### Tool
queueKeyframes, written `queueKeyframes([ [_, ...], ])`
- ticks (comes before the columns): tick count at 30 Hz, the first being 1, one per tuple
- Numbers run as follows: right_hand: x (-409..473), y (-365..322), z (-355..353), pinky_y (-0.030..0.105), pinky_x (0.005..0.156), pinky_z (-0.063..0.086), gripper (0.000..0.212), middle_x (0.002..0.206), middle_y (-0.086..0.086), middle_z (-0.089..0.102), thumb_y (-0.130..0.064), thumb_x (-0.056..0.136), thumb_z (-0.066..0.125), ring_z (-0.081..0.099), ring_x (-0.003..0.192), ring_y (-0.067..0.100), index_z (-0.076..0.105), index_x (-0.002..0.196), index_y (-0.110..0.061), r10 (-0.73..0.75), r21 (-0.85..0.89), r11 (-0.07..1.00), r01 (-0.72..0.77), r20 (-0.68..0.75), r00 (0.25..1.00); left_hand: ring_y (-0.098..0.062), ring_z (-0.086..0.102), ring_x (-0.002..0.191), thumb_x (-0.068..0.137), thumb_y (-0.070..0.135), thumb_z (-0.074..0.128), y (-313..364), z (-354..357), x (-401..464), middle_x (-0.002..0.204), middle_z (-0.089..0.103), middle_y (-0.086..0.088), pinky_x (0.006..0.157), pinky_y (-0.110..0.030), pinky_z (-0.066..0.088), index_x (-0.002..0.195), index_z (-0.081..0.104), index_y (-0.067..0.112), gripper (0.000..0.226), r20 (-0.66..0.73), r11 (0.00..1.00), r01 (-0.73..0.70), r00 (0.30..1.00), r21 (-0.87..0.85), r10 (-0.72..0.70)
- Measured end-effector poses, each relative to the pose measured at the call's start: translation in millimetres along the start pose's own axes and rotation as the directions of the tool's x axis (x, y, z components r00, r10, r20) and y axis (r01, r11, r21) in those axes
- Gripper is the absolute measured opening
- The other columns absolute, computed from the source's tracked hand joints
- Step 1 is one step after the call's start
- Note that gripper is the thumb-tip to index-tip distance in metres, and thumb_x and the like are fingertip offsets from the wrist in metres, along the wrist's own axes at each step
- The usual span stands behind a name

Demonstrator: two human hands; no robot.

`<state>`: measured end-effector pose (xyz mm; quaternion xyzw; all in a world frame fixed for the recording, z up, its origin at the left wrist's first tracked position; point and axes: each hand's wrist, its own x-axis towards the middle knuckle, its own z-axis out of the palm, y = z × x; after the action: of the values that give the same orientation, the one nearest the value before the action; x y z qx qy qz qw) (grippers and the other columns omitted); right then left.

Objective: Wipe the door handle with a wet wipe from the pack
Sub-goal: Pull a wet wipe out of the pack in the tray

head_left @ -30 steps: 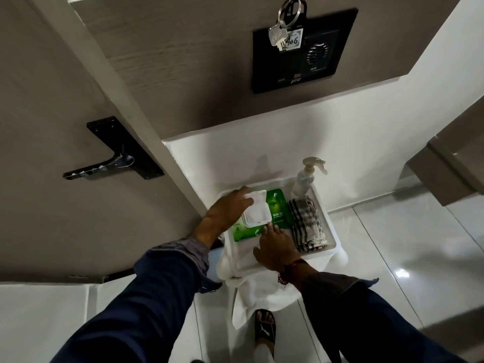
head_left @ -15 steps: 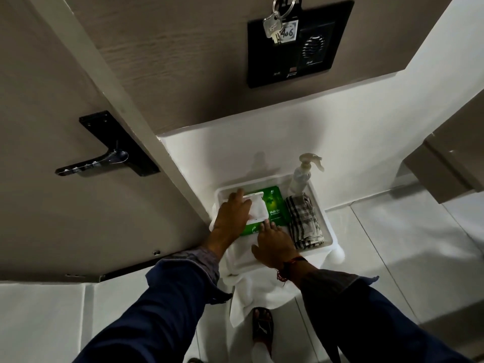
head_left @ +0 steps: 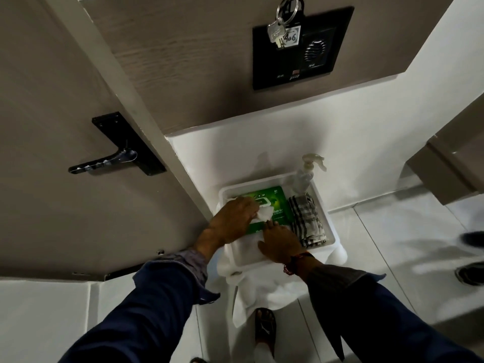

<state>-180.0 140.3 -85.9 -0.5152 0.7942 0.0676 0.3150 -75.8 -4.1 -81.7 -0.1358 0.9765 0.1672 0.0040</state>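
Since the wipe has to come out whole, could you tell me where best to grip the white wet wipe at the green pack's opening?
Pinch the bunched white wet wipe where it stands proud of the green pack, coming from the left as the left hand does. The right hand presses the pack's near end, so pulling up and away should probably free it.

Dim indoor corner. Grey-brown wood-grain door to the left of a white wall. Above that wall, a wood-grain panel bearing a black switch plate, with keys on a ring and a tag reading "406" hanging over it. Below the wall, glossy white floor tiles with soft reflections. To the wall's right, a grey-brown cabinet edge.
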Motion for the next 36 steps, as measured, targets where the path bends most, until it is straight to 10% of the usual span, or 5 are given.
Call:
queueKeyframes([
  [4, 1.6, 11.4, -3.9, 0.037, 0.099, 0.057, 0.038, 0.137, 0.015, 0.066, -0.021, 0.106, 0.045, 0.068, 0.118, 0.03, 0.058, 0.138, -0.005, 0.087, 0.138, 0.988, -0.067, -0.144, 0.986, -0.032, 0.062, 0.119, 0.1, 0.023, 0.054, -12.0, 4.1, -11.6, 0.131, 0.065, -0.012, 0.112, -0.045, 0.045, 0.126, 0.05, 0.015, 0.027, 0.162, 0.975, -0.08, 0.986, 0.207, 0.046],
  [7, 7.9, 19.8, -6.4, 0.04, 0.122, 0.041, 0.058, 0.164, 0.021, 0.042, -0.015, 0.104, 0.042, 0.046, 0.15, 0.033, 0.036, 0.16, 0.0, 0.044, 0.049, 0.998, -0.033, -0.255, 0.966, -0.03, 0.057, 0.131, 0.1, 0.016, 0.05, -9.3, 9.1, -12.3, 0.139, 0.061, -0.014, 0.126, -0.048, 0.027, 0.132, 0.045, 0.012, 0.033, 0.255, 0.949, -0.111, 0.966, 0.294, 0.034],
  [12, 18.4, 22.5, -7.6, 0.043, 0.135, 0.014, 0.073, 0.178, 0.013, 0.008, -0.014, 0.103, 0.041, 0.012, 0.166, 0.031, 0.012, 0.17, -0.006, -0.146, -0.206, 0.97, 0.128, -0.074, 0.986, -0.031, 0.054, 0.136, 0.102, 0.015, 0.044, -9.2, 5.1, -10.5, 0.146, 0.054, -0.017, 0.124, -0.051, 0.03, 0.142, 0.04, 0.007, 0.041, 0.313, 0.908, -0.194, 0.947, 0.372, 0.074],
  [22, 21.9, 14.0, -27.5, 0.044, 0.132, 0.026, 0.061, 0.171, 0.019, 0.029, -0.018, 0.105, 0.044, 0.027, 0.161, 0.032, 0.034, 0.163, -0.002, -0.166, -0.348, 0.928, 0.136, -0.056, 0.985, -0.03, 0.05, 0.136, 0.099, 0.015, 0.052, -13.3, -11.8, 1.3, 0.144, 0.055, -0.008, 0.119, -0.054, 0.032, 0.137, 0.051, 0.02, 0.038, 0.478, 0.848, -0.37, 0.863, 0.38, 0.163],
  [36, 25.0, 20.0, -42.3, 0.047, 0.105, 0.054, 0.045, 0.146, 0.016, 0.057, -0.021, 0.104, 0.048, 0.059, 0.134, 0.035, 0.056, 0.148, -0.016, -0.126, -0.193, 0.976, 0.105, -0.102, 0.987, -0.034, 0.059, 0.116, 0.086, 0.029, 0.076, -13.8, -2.6, -5.3, 0.133, 0.061, -0.013, 0.097, -0.048, 0.054, 0.138, 0.047, 0.016, 0.061, 0.419, 0.947, -0.207, 0.903, 0.244, 0.09],
])
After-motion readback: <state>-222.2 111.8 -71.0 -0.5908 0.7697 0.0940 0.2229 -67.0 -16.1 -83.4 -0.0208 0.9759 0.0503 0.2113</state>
